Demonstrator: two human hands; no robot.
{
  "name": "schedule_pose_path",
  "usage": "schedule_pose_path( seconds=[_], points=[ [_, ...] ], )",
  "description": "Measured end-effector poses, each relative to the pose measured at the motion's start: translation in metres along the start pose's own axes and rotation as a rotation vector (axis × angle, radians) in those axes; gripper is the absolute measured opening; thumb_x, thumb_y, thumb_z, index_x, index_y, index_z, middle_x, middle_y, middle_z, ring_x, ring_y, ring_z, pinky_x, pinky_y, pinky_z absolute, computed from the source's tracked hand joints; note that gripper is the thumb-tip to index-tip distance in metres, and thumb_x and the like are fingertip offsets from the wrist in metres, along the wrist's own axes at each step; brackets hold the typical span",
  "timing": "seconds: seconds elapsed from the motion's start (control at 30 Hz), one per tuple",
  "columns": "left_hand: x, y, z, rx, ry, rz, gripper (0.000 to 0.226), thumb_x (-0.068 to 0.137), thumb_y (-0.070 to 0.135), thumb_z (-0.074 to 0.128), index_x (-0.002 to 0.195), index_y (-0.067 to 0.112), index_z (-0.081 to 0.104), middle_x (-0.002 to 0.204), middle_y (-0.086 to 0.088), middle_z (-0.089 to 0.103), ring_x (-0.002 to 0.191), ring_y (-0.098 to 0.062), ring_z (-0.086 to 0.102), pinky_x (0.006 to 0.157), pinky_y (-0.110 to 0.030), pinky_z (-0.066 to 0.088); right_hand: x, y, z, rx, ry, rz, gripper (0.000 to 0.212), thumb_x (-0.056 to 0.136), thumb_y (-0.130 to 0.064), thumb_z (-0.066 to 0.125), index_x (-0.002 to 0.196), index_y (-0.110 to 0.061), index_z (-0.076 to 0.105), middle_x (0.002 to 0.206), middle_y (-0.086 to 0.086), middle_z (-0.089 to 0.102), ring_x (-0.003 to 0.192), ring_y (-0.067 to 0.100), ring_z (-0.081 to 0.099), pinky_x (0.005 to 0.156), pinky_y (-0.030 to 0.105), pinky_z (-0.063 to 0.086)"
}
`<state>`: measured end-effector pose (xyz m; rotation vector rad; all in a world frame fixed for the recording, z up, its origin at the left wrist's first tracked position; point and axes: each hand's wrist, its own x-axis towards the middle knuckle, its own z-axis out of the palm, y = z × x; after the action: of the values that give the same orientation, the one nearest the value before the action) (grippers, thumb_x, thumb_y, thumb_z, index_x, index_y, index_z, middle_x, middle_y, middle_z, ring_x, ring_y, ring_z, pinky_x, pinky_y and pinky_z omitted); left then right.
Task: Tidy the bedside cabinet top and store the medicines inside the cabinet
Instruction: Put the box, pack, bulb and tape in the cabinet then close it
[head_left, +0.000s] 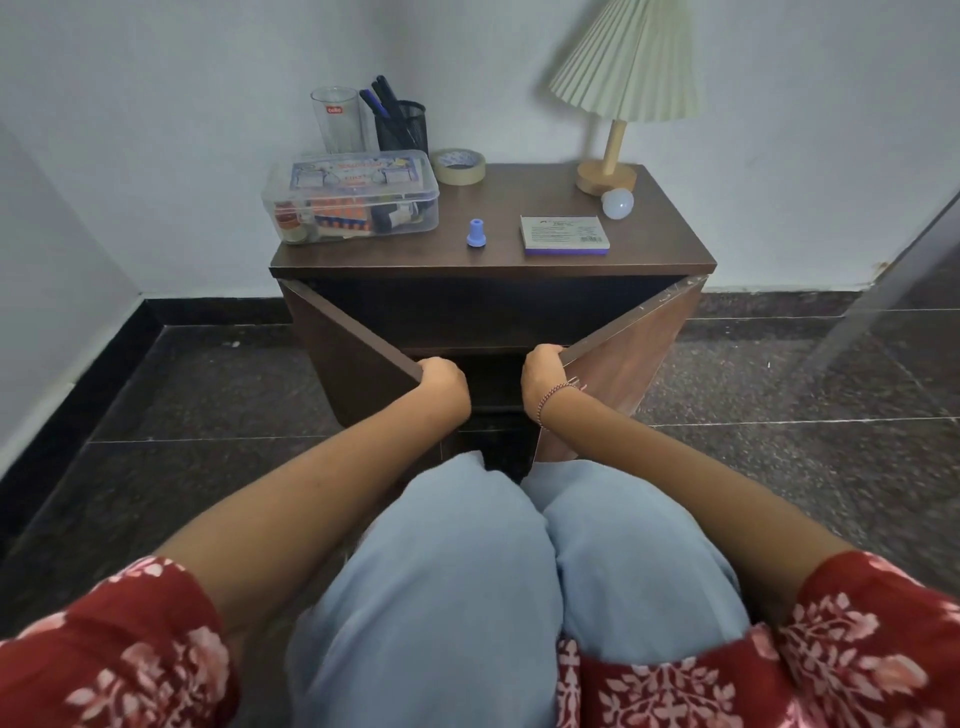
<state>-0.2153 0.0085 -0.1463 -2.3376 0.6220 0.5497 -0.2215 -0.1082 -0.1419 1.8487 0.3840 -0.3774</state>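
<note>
Currently dark-brown cabinet (488, 271), doors (345, 364) ajar; L hand (442, 378), R hand (543, 370) grip door edges.

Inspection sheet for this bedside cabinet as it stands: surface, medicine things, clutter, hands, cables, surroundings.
Surface: brown cabinet top, crowded along its back edge.
Job's things: clear medicine box, lid on, back left; flat carton, likely medicine, front right; left door and right door both part open.
Clutter: glass, pen holder, tape roll, blue stopper, bulb, lamp.
Hands: left hand grips the left door's edge; right hand grips the right door's edge.
Cables: nothing seen.
Surroundings: white walls, dark stone floor.
</note>
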Motion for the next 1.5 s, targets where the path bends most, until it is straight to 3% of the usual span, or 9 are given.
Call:
schedule_pose_path(
  seconds=[0.13, 0.5, 0.87, 0.93, 1.03, 1.13, 1.3, 1.37, 1.5],
  points=[
    [-0.027, 0.003, 0.013, 0.212, -0.078, -0.033, 0.028, 0.095, 0.015, 0.049, 0.122, 0.014, 0.056, 0.121, -0.007, 0.055, 0.117, -0.024, 0.053, 0.098, -0.034, 0.044, -0.002, -0.006, 0.016, 0.064, 0.021, 0.009, 0.032, 0.098, -0.025, 0.047, 0.128, -0.013, 0.052, 0.126, 0.011, 0.058, 0.121, 0.03, 0.054, 0.103, 0.039, 0.047],
    [-0.085, 0.002, 0.05, 0.245, -0.1, -0.088, 0.03, 0.097, 0.013, 0.045, 0.123, 0.014, 0.058, 0.121, -0.003, 0.06, 0.112, -0.019, 0.057, 0.089, -0.026, 0.045, -0.046, 0.002, 0.046, 0.203, 0.005, -0.106, 0.04, 0.098, -0.027, 0.047, 0.136, -0.016, 0.046, 0.139, 0.007, 0.049, 0.134, 0.03, 0.043, 0.111, 0.04, 0.036],
    [-0.117, -0.013, 0.078, 0.286, -0.097, -0.097, 0.029, 0.096, 0.016, 0.049, 0.123, 0.015, 0.06, 0.123, -0.001, 0.06, 0.115, -0.018, 0.055, 0.097, -0.026, 0.041, -0.077, 0.0, 0.088, 0.17, 0.078, -0.172, 0.032, 0.1, -0.015, 0.045, 0.131, -0.012, 0.052, 0.134, 0.006, 0.055, 0.127, 0.025, 0.05, 0.107, 0.034, 0.038],
    [-0.121, -0.018, 0.085, 0.318, -0.11, -0.093, 0.03, 0.096, 0.018, 0.049, 0.125, 0.015, 0.058, 0.126, -0.001, 0.059, 0.117, -0.018, 0.054, 0.099, -0.027, 0.039, -0.081, 0.0, 0.097, 0.179, 0.052, -0.173, 0.031, 0.101, -0.012, 0.04, 0.129, -0.006, 0.053, 0.131, 0.01, 0.057, 0.113, 0.02, 0.057, 0.098, 0.026, 0.043],
    [-0.126, -0.027, 0.097, 0.315, -0.123, -0.089, 0.034, 0.097, 0.022, 0.046, 0.13, 0.016, 0.054, 0.135, -0.001, 0.053, 0.125, -0.018, 0.049, 0.105, -0.029, 0.035, -0.084, -0.004, 0.115, 0.366, 0.153, -0.089, 0.032, 0.099, -0.001, 0.038, 0.127, 0.008, 0.049, 0.129, 0.028, 0.053, 0.083, 0.018, 0.056, 0.065, 0.012, 0.033],
    [-0.128, -0.036, 0.107, 0.292, -0.127, -0.1, 0.038, 0.099, 0.027, 0.043, 0.134, 0.017, 0.051, 0.141, -0.001, 0.048, 0.132, -0.018, 0.042, 0.112, -0.032, 0.028, -0.098, -0.002, 0.128, -0.079, 0.113, -0.194, 0.03, 0.101, -0.016, 0.04, 0.124, -0.01, 0.058, 0.123, 0.005, 0.063, 0.113, 0.021, 0.058, 0.084, 0.02, 0.038],
    [-0.131, -0.04, 0.112, 0.262, -0.113, -0.107, 0.038, 0.098, 0.024, 0.045, 0.134, 0.014, 0.051, 0.141, -0.003, 0.048, 0.133, -0.019, 0.041, 0.113, -0.033, 0.025, -0.116, -0.001, 0.141, 0.31, 0.123, -0.009, 0.031, 0.101, -0.019, 0.04, 0.123, -0.013, 0.06, 0.124, 0.003, 0.063, 0.116, 0.021, 0.056, 0.098, 0.029, 0.039],
    [-0.132, -0.042, 0.113, 0.263, -0.104, -0.102, 0.039, 0.098, 0.023, 0.045, 0.135, 0.012, 0.05, 0.142, -0.004, 0.048, 0.133, -0.02, 0.041, 0.113, -0.034, 0.025, -0.114, 0.0, 0.151, 0.232, 0.185, 0.005, 0.031, 0.101, -0.019, 0.04, 0.123, -0.012, 0.06, 0.123, 0.004, 0.063, 0.115, 0.021, 0.056, 0.098, 0.03, 0.038],
    [-0.126, -0.046, 0.124, 0.28, -0.113, -0.084, 0.042, 0.098, 0.02, 0.045, 0.139, 0.01, 0.045, 0.146, -0.007, 0.043, 0.136, -0.023, 0.037, 0.115, -0.036, 0.024, -0.108, -0.006, 0.157, 0.191, 0.056, 0.01, 0.028, 0.099, -0.017, 0.045, 0.121, -0.01, 0.061, 0.123, 0.007, 0.063, 0.116, 0.025, 0.057, 0.098, 0.032, 0.041]
  ],
)
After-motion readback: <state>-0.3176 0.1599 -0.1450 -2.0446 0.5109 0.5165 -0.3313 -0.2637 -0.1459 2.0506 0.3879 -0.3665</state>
